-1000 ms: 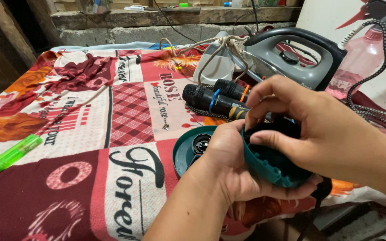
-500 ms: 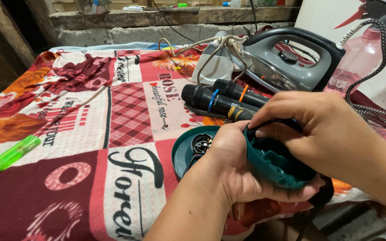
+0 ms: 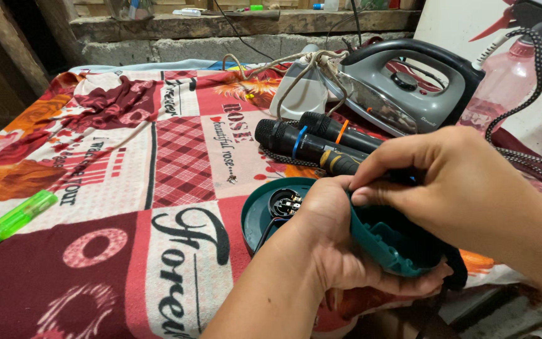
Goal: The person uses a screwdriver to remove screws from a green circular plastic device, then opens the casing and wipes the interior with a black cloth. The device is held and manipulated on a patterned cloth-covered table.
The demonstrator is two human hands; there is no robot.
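While the left hand [image 3: 340,245] cups the teal shell [image 3: 387,242], its grip closed underneath, the right hand [image 3: 465,188] pinches the rim, the round base [image 3: 265,210] lying separate beside it.

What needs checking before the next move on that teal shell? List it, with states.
1. Left hand cradles the teal shell from below: ok.
2. Right hand fingertips on the shell's upper rim: ok.
3. Shell's inside visible: cannot tell, the hands cover it.
4. Round teal base flat on the cloth: ok.
5. Microphones and iron apart from the hands: ok.
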